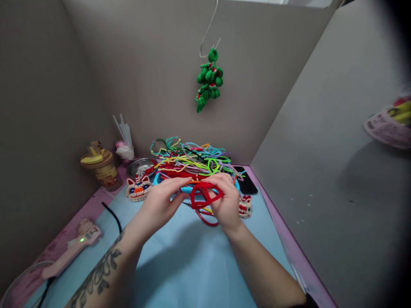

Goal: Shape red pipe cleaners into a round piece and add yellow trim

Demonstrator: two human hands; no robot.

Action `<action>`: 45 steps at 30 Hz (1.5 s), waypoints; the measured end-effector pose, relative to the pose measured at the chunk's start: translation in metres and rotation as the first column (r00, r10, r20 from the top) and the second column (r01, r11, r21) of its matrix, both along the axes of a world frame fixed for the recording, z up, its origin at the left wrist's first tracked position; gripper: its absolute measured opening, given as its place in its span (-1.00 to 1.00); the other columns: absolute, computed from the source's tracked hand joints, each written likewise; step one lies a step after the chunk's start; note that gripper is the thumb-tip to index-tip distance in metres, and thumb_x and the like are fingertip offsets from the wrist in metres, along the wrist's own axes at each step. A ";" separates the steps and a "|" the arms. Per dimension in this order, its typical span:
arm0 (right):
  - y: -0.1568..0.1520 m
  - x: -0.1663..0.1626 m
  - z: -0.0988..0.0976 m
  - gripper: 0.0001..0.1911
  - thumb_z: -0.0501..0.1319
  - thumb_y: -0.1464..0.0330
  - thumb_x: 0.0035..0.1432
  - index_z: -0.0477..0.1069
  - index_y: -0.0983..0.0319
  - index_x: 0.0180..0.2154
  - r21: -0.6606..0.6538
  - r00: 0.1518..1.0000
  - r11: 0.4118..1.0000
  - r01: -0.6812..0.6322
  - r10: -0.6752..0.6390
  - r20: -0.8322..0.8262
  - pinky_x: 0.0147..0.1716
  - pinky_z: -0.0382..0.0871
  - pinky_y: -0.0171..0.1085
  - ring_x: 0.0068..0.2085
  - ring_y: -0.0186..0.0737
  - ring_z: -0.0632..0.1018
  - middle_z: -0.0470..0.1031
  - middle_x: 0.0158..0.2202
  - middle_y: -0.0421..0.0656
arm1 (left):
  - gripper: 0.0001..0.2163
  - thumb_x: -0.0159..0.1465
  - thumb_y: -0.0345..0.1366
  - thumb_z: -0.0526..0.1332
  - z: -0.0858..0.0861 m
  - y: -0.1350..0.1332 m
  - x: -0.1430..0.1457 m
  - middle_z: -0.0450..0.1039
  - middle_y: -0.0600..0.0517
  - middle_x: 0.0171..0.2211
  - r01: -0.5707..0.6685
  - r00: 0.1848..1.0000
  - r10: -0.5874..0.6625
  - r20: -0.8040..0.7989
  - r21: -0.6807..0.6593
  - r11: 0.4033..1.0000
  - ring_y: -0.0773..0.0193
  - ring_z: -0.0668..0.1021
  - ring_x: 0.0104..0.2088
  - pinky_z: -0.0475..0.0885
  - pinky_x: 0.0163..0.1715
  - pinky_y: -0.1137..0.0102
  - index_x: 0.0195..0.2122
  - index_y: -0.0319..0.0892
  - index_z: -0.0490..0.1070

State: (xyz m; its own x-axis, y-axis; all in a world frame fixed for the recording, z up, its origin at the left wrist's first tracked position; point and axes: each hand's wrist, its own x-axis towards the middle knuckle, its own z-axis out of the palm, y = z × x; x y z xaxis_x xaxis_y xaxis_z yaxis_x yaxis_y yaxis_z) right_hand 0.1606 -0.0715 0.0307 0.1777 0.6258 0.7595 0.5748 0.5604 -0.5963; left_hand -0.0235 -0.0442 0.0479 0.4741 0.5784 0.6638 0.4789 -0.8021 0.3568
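Observation:
A red fuzzy pipe-cleaner shape (208,202), bent into a rounded frame with a bar across it, is held up above the table. My right hand (226,203) grips its right side between thumb and fingers. At its left edge my left hand (163,199) is closed in a pinch on the shape; the exact contact is too small to make out. Just behind and below the shape lie red-handled scissors (208,222), partly covered by it. A bundle of colourful pipe cleaners (195,156) fills a blue tray (157,179) beyond my hands.
Lion-head figures (138,189) (245,208) flank my hands. At left are a pink glue gun (75,252) with a green light, a lidded cup (102,169) and a metal bowl (131,170). A black phone (248,185) lies right; a green ornament (209,79) hangs on the wall.

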 end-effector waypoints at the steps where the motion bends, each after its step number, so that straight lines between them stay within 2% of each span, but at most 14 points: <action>1: 0.000 -0.001 0.000 -0.92 0.25 0.37 0.12 0.54 0.17 -0.35 -0.035 0.999 0.999 -0.025 0.023 -0.040 -0.21 0.38 -0.16 -0.25 -0.18 0.49 0.52 -0.36 -0.14 | -0.71 0.24 -0.39 0.18 -0.001 0.000 0.000 0.57 -0.03 -0.11 0.018 1.000 -0.018 -0.011 -0.027 0.999 0.23 0.60 -0.13 0.52 -0.11 0.32 -0.01 -0.12 0.46; 6: 0.003 -0.008 -0.006 -0.88 0.26 0.39 0.07 0.52 0.20 -0.28 -0.137 0.981 0.988 -0.074 0.047 -0.187 -0.20 0.42 -0.18 -0.22 -0.16 0.54 0.54 -0.30 -0.12 | -0.71 0.26 -0.44 0.14 -0.001 -0.001 0.003 0.58 -0.04 -0.11 0.054 0.998 -0.055 -0.008 -0.065 0.996 0.27 0.60 -0.13 0.51 -0.11 0.36 -0.01 -0.14 0.46; 10: 0.002 -0.012 -0.010 -0.90 0.26 0.40 0.04 0.50 0.20 -0.32 -0.158 0.976 0.985 -0.070 0.035 -0.213 -0.22 0.43 -0.21 -0.26 -0.19 0.54 0.54 -0.32 -0.14 | -0.73 0.24 -0.41 0.18 0.001 -0.002 0.002 0.59 -0.04 -0.15 0.030 1.000 -0.030 -0.008 -0.037 0.999 0.27 0.62 -0.19 0.52 -0.16 0.40 -0.04 -0.17 0.47; 15: -0.002 -0.014 -0.011 -0.91 0.24 0.40 0.08 0.49 0.17 -0.32 -0.033 0.999 0.999 0.000 -0.002 -0.051 -0.21 0.40 -0.18 -0.24 -0.17 0.52 0.55 -0.34 -0.15 | -0.83 0.22 -0.42 0.18 -0.006 -0.001 0.004 0.62 0.01 -0.33 -0.051 0.999 0.052 -0.006 0.096 0.994 0.29 0.63 -0.37 0.53 -0.31 0.43 -0.22 -0.17 0.53; 20: -0.004 -0.014 -0.011 -0.90 0.21 0.43 0.13 0.49 0.15 -0.35 0.129 0.985 0.986 0.102 -0.118 0.129 -0.18 0.31 -0.13 -0.32 -0.20 0.49 0.54 -0.44 -0.19 | -0.89 0.23 -0.41 0.18 -0.012 -0.002 0.009 0.60 0.00 -0.43 -0.125 0.992 0.120 0.034 0.311 0.942 0.29 0.60 -0.45 0.50 -0.38 0.43 -0.32 -0.21 0.51; 25: -0.004 -0.015 -0.014 -0.90 0.22 0.43 0.13 0.50 0.15 -0.37 0.126 0.981 0.982 0.139 -0.153 0.117 -0.09 0.29 -0.08 -0.34 -0.23 0.50 0.54 -0.46 -0.22 | -0.86 0.27 -0.37 0.14 -0.013 -0.007 0.013 0.54 0.02 -0.52 -0.178 0.980 0.198 -0.009 0.398 0.900 0.32 0.55 -0.52 0.43 -0.48 0.45 -0.38 -0.19 0.48; 28: -0.003 -0.016 -0.015 -0.91 0.22 0.40 0.14 0.50 0.14 -0.38 0.094 0.986 0.987 0.133 -0.142 0.093 -0.12 0.32 -0.10 -0.33 -0.21 0.50 0.54 -0.46 -0.20 | -0.85 0.27 -0.39 0.14 -0.013 -0.008 0.014 0.53 0.02 -0.54 -0.198 0.975 0.222 -0.011 0.415 0.888 0.33 0.54 -0.53 0.42 -0.48 0.46 -0.40 -0.20 0.48; 33: 0.000 -0.013 -0.011 -0.88 0.23 0.39 0.10 0.51 0.16 -0.28 -0.021 0.998 0.999 0.047 -0.046 0.050 -0.15 0.37 -0.14 -0.23 -0.16 0.52 0.58 -0.33 -0.14 | -0.86 0.23 -0.43 0.15 -0.012 -0.005 0.012 0.59 -0.03 -0.43 -0.156 0.988 0.146 0.057 0.284 0.946 0.29 0.59 -0.45 0.50 -0.39 0.43 -0.32 -0.22 0.52; 37: 0.002 -0.010 -0.009 -0.91 0.23 0.38 0.09 0.52 0.18 -0.34 -0.125 0.998 0.992 -0.003 -0.005 -0.062 -0.19 0.40 -0.17 -0.26 -0.16 0.55 0.58 -0.35 -0.15 | -0.79 0.21 -0.36 0.19 -0.005 -0.003 0.009 0.62 -0.05 -0.31 -0.117 0.992 0.116 0.050 0.038 0.992 0.27 0.62 -0.39 0.53 -0.36 0.43 -0.16 -0.19 0.53; 41: 0.005 -0.010 -0.011 -0.84 0.25 0.40 0.01 0.49 0.21 -0.28 -0.244 0.971 0.967 -0.079 0.019 -0.238 -0.27 0.45 -0.22 -0.28 -0.17 0.57 0.59 -0.32 -0.15 | -0.75 0.21 -0.37 0.17 0.002 -0.004 0.009 0.63 -0.05 -0.28 -0.056 0.996 0.068 0.064 -0.182 0.982 0.30 0.61 -0.44 0.50 -0.45 0.47 -0.12 -0.19 0.53; 43: 0.006 -0.011 -0.013 -0.80 0.26 0.40 0.00 0.47 0.21 -0.25 -0.251 0.968 0.963 -0.099 0.035 -0.248 -0.25 0.45 -0.22 -0.26 -0.17 0.57 0.59 -0.30 -0.14 | -0.75 0.20 -0.38 0.17 0.002 -0.004 0.009 0.63 -0.03 -0.28 -0.039 0.996 0.054 0.066 -0.211 0.977 0.29 0.62 -0.42 0.50 -0.45 0.47 -0.11 -0.18 0.54; 45: 0.005 -0.012 -0.014 -0.80 0.24 0.40 0.03 0.47 0.19 -0.23 -0.234 0.982 0.969 -0.080 0.037 -0.183 -0.22 0.44 -0.20 -0.24 -0.16 0.56 0.59 -0.28 -0.13 | -0.76 0.20 -0.38 0.18 0.000 -0.003 0.009 0.63 0.00 -0.31 -0.046 0.997 0.055 0.046 -0.195 0.980 0.29 0.62 -0.41 0.50 -0.42 0.47 -0.13 -0.16 0.54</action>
State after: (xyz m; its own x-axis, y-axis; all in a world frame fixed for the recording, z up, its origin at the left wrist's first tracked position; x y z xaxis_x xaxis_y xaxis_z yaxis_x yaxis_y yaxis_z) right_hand 0.1485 -0.0663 0.0166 0.2528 0.7985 0.5464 0.4192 0.4185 -0.8057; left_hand -0.0144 -0.0474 0.0477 0.4097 0.7206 0.5594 0.4944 -0.6907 0.5277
